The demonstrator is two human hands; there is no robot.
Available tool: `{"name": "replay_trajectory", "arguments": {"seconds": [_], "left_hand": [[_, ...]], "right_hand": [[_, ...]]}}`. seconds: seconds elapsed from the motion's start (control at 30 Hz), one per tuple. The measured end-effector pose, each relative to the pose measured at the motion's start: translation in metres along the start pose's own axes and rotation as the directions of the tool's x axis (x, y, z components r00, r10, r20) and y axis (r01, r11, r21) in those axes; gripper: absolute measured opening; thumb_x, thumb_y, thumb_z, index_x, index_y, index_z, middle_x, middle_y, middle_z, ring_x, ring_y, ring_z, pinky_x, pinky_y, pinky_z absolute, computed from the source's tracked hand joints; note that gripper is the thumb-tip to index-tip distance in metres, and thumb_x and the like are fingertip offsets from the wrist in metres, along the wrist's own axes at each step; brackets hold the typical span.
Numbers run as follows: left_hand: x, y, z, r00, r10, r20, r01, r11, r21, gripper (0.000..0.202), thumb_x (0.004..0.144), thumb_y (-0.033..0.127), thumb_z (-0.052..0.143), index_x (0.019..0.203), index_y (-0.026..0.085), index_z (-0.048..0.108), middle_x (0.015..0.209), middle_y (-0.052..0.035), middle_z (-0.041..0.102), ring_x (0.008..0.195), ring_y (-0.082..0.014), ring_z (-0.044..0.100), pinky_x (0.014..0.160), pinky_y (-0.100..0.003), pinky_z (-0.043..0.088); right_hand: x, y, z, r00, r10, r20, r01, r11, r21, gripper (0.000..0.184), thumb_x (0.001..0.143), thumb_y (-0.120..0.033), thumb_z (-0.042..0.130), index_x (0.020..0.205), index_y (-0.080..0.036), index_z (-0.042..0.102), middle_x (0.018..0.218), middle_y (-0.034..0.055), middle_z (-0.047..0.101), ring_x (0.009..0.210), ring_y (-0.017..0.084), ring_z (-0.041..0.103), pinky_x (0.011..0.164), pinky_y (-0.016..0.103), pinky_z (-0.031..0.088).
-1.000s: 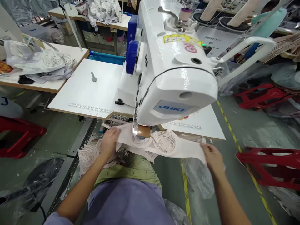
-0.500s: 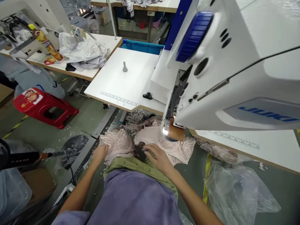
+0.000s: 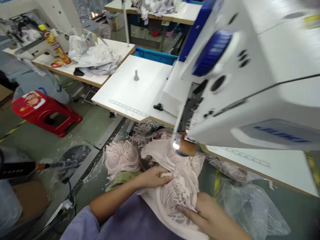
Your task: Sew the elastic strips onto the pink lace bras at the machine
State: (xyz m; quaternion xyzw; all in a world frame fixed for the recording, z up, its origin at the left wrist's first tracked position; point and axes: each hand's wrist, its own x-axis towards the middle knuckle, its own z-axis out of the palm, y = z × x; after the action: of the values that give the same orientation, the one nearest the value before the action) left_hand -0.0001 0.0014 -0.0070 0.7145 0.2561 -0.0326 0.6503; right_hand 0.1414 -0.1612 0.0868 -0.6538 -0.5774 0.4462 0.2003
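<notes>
A pale pink lace bra piece [image 3: 178, 186] lies across my lap, just below the needle end of a white sewing machine [image 3: 250, 86]. My left hand [image 3: 153, 177] pinches its upper left edge, fingers closed on the fabric. My right hand [image 3: 200, 210] grips the lower right part of the same lace cup. A second pink lace bra [image 3: 122, 156] sits to the left on my knee, touched by neither hand. Motion blur softens the machine head.
The white machine table [image 3: 130, 90] carries a printed ruler strip and a small grey peg [image 3: 136, 75]. A red plastic stool [image 3: 45, 111] stands at left. Another table [image 3: 100, 78] holds heaped white fabric and a spray can. Clear plastic bags [image 3: 250, 210] lie on the floor at right.
Both hands moved right and closer to my body, off the left bra and onto the lace piece under the machine, which is now pulled onto my lap. The camera shifted slightly.
</notes>
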Motion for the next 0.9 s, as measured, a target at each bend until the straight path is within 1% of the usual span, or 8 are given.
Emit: {"name": "replay_trajectory", "arguments": {"seconds": [0.17, 0.23, 0.3, 0.33, 0.43, 0.7, 0.8, 0.9], "left_hand": [[0.044, 0.032, 0.023, 0.993, 0.096, 0.064, -0.09, 0.992, -0.086, 0.041, 0.091, 0.051, 0.045, 0.092, 0.015, 0.064, 0.082, -0.0029, 0.065, 0.074, -0.0163, 0.059, 0.068, -0.026, 0.047], [0.058, 0.038, 0.024, 0.992, 0.122, 0.023, -0.12, 0.991, -0.06, 0.042, 0.093, 0.052, 0.04, 0.087, 0.016, 0.06, 0.083, -0.0039, 0.063, 0.082, -0.0187, 0.058, 0.075, -0.029, 0.046], [0.065, 0.04, 0.026, 0.989, 0.145, 0.029, -0.145, 0.989, -0.015, 0.044, 0.089, 0.058, 0.045, 0.073, 0.018, 0.054, 0.073, -0.0021, 0.058, 0.075, -0.0186, 0.055, 0.071, -0.028, 0.044], [0.064, 0.039, 0.028, 0.987, 0.154, 0.04, -0.155, 0.988, 0.015, 0.046, 0.087, 0.061, 0.048, 0.067, 0.019, 0.051, 0.067, -0.0007, 0.055, 0.069, -0.0178, 0.053, 0.066, -0.027, 0.043], [0.05, 0.037, 0.039, 0.977, 0.21, 0.032, -0.212, 0.972, 0.105, 0.049, 0.089, 0.061, 0.047, 0.064, 0.019, 0.049, 0.06, 0.001, 0.05, 0.061, -0.0155, 0.049, 0.058, -0.024, 0.038], [0.024, 0.044, 0.053, 0.915, 0.385, -0.117, -0.368, 0.918, 0.147, 0.035, 0.097, 0.048, 0.044, 0.097, 0.019, 0.065, 0.085, -0.0073, 0.072, 0.078, -0.0188, 0.067, 0.073, -0.026, 0.051], [0.023, 0.042, 0.031, 0.877, 0.41, -0.252, -0.367, 0.908, 0.2, 0.036, 0.096, 0.044, 0.048, 0.117, 0.018, 0.062, 0.106, -0.0115, 0.074, 0.098, -0.0218, 0.07, 0.087, -0.03, 0.053], [0.018, 0.046, -0.003, 0.834, 0.469, -0.289, -0.39, 0.873, 0.292, 0.027, 0.095, 0.038, 0.051, 0.103, 0.021, 0.071, 0.103, -0.0088, 0.075, 0.096, -0.0217, 0.07, 0.088, -0.03, 0.054]], "right_hand": [[-0.033, 0.018, -0.047, 0.995, -0.096, 0.039, 0.088, 0.984, 0.157, 0.047, 0.095, -0.056, 0.043, 0.083, -0.017, 0.065, 0.072, 0.0001, 0.062, 0.068, 0.014, 0.058, 0.063, 0.022, 0.044], [-0.032, 0.056, -0.072, 0.962, 0.071, -0.264, -0.082, 0.996, -0.028, 0.038, 0.094, -0.05, 0.05, 0.084, -0.018, 0.067, 0.073, -0.0005, 0.064, 0.066, 0.013, 0.057, 0.061, 0.022, 0.042], [-0.028, 0.098, -0.105, 0.662, 0.247, -0.707, -0.416, 0.906, -0.073, 0.03, 0.097, -0.041, 0.047, 0.094, -0.019, 0.068, 0.089, 0.0033, 0.068, 0.079, 0.016, 0.061, 0.07, 0.025, 0.046], [-0.025, 0.117, -0.121, 0.556, 0.27, -0.786, -0.487, 0.872, -0.045, 0.033, 0.099, -0.036, 0.04, 0.1, -0.018, 0.067, 0.095, 0.0066, 0.068, 0.085, 0.018, 0.061, 0.074, 0.028, 0.046], [-0.002, 0.155, -0.164, 0.412, 0.27, -0.87, -0.549, 0.836, -0.001, 0.035, 0.1, -0.029, 0.035, 0.111, -0.014, 0.064, 0.105, 0.0131, 0.066, 0.092, 0.022, 0.06, 0.079, 0.034, 0.046], [0.092, 0.15, -0.215, 0.596, 0.053, -0.801, -0.381, 0.897, -0.224, 0.012, 0.08, -0.014, 0.065, 0.092, -0.012, 0.071, 0.112, 0.0159, 0.065, 0.108, 0.025, 0.055, 0.098, 0.036, 0.037], [0.079, 0.13, -0.207, 0.613, 0.029, -0.789, -0.335, 0.914, -0.227, 0.019, 0.092, -0.019, 0.052, 0.088, -0.01, 0.068, 0.094, 0.0145, 0.068, 0.094, 0.023, 0.058, 0.089, 0.035, 0.041], [0.035, 0.095, -0.171, 0.701, -0.001, -0.713, -0.226, 0.948, -0.223, 0.025, 0.098, -0.027, 0.044, 0.097, -0.015, 0.066, 0.08, 0.0039, 0.067, 0.071, 0.015, 0.058, 0.069, 0.026, 0.043]]}}
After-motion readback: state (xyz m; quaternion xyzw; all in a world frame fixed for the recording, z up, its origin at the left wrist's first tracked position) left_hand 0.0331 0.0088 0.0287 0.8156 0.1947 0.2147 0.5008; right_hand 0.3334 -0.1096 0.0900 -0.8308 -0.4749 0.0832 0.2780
